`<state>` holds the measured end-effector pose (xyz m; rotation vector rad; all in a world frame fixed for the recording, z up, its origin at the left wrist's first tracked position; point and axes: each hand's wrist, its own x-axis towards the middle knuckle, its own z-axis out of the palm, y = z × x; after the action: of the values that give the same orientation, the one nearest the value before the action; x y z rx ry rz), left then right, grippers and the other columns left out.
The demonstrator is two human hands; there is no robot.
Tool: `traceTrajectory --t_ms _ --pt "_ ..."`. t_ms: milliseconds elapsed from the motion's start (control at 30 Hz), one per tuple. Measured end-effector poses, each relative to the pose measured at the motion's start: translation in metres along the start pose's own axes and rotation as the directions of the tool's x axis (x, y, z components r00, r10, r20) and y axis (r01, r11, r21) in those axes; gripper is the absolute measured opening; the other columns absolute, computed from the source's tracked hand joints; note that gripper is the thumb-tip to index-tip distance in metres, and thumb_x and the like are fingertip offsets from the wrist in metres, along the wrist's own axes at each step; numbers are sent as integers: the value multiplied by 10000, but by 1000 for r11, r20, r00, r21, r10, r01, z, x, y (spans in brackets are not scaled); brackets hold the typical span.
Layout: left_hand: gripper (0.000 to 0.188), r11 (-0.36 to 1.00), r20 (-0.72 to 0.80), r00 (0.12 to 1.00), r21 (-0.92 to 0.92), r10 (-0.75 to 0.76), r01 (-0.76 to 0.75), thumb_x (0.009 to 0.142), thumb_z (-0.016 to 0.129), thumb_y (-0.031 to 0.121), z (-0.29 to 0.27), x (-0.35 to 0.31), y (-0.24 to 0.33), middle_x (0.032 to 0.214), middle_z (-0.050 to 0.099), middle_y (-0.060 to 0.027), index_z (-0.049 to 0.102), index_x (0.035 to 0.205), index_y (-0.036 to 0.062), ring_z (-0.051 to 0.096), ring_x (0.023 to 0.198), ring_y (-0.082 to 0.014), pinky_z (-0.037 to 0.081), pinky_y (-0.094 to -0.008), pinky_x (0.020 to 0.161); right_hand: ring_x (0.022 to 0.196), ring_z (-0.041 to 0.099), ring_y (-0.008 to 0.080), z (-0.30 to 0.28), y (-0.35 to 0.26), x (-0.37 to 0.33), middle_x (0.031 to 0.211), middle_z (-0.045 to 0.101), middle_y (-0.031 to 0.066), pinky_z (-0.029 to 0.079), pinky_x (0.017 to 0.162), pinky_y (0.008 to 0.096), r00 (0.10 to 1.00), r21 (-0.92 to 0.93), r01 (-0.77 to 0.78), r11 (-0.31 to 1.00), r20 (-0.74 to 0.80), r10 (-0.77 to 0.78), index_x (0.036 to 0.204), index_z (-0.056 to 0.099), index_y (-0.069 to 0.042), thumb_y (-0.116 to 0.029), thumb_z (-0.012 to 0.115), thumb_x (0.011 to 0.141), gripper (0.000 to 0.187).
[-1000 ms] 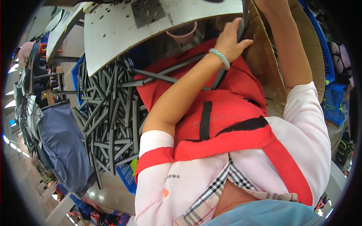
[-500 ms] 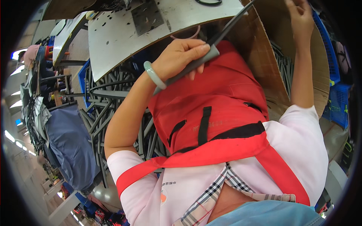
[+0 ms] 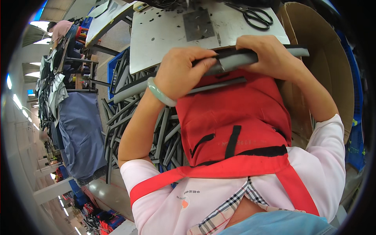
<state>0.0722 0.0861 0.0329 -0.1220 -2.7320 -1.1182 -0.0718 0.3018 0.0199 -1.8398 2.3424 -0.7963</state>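
A long grey strip with a black side, like a padded fabric tube (image 3: 238,60), runs level across my lap at the front edge of the white table (image 3: 156,47). My left hand (image 3: 184,70), with a pale green bangle at the wrist, pinches it near the middle. My right hand (image 3: 270,58) wraps round it farther right, and its end sticks out past that hand. Another narrow grey strip (image 3: 221,85) lies on my red apron (image 3: 235,105) just below. Whether the thick piece reaching out left of my left wrist belongs to the held strip, I cannot tell.
Black scissors (image 3: 256,18) and a dark metal plate (image 3: 198,25) are on the table, amid dark scraps. Many grey strips (image 3: 162,133) heap at my left, by a blue crate (image 3: 112,70). A cardboard box (image 3: 319,43) stands at right. Another person (image 3: 64,33) bends over at far left.
My right hand has come down from the upper right and now grips the strip beside my left hand. The strip has gone from slanting upward to level. The view has shifted too.
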Motion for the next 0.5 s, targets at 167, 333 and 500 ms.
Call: traceTrajectory --t_ms 167,333,500 --pt "316 979 -115 979 -138 -167 151 867 714 234 -20 31 -49 808 730 -104 715 1047 -25 637 690 -130 504 -285 660 841 654 335 17 27 59 888 663 127 524 728 411 984 -324 -50 945 -181 -10 1052 613 -112 -149 729 737 338" --pt "281 958 -148 960 -202 -236 204 884 720 212 -25 59 -78 730 669 -45 729 1047 -16 527 564 -67 419 -211 517 904 630 344 31 58 90 885 672 124 489 774 431 968 -334 -124 935 -248 40 1060 608 -74 -192 762 740 375" --pt "348 937 -138 943 -224 -302 267 852 731 276 -28 76 -93 773 696 -57 734 1065 1 569 574 -105 494 -251 567 927 632 345 39 77 105 925 681 135 493 807 425 949 -314 -78 946 -314 -26 1084 614 -64 -197 768 736 402"
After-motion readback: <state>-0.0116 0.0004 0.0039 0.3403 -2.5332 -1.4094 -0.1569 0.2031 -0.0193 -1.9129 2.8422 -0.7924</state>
